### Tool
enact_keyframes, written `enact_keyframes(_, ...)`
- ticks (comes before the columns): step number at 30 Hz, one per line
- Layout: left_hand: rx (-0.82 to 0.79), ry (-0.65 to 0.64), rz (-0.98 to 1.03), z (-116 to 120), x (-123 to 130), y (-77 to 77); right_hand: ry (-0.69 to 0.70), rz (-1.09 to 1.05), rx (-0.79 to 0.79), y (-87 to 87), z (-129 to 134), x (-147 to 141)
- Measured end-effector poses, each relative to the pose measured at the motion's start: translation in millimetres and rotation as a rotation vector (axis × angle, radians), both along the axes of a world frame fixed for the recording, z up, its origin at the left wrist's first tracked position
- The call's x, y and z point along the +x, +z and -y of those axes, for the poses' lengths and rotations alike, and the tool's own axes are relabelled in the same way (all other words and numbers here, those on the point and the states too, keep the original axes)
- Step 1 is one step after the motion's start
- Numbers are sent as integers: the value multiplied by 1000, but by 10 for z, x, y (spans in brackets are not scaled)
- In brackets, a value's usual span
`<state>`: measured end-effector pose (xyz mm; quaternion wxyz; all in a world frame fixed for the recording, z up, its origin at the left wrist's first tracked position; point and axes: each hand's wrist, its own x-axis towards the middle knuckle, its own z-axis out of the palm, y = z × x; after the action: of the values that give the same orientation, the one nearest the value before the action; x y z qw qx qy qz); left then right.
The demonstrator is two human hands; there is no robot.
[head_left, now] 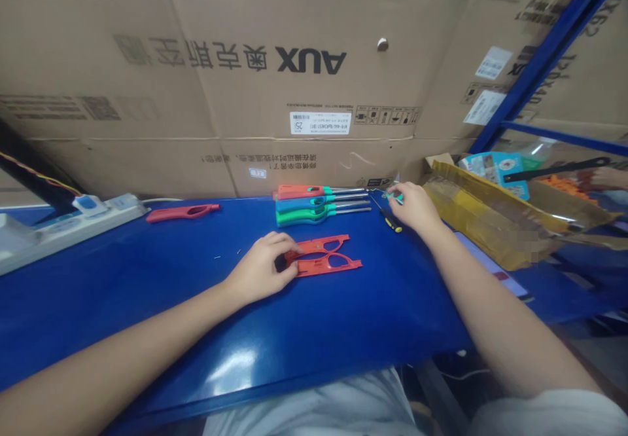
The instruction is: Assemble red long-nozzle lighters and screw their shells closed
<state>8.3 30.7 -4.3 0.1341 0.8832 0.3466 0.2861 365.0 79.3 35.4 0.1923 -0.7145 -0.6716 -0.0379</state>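
Observation:
Two red plastic shell halves [330,264] lie side by side on the blue table [196,331]. My left hand [267,262] is at their left ends, thumb and fingers bent around the edges with a gap between them. Farther right and back, my right hand [411,208] has its fingers pinched on a small teal part. A screwdriver [392,220] with a black and yellow handle lies just left of that hand. Several long-necked lighters, among them a green one [300,216], are stacked behind the shell halves.
At the back left are a red shell piece [182,213] and a white power strip [81,230]. Small screws [217,257] lie left of my left hand. An open taped box [495,220] stands at the right, a flat device [490,266] beside it. Cardboard [220,109] backs the table.

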Motion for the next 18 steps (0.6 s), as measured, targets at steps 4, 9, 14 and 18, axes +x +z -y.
enact_keyframes(4,0,8,0,8,-1,4,-305,27,-141,-144,-130,287)
enact_keyframes(9,7,15,-14,24,-6,24,-408,37,-228,-282,-230,361)
enact_keyframes(14,8,18,-19,19,-9,34,-426,2,-181,-283,-278,383)
enact_keyframes(18,4,15,-19,5,-7,29,-411,-42,-166,-279,-303,386)
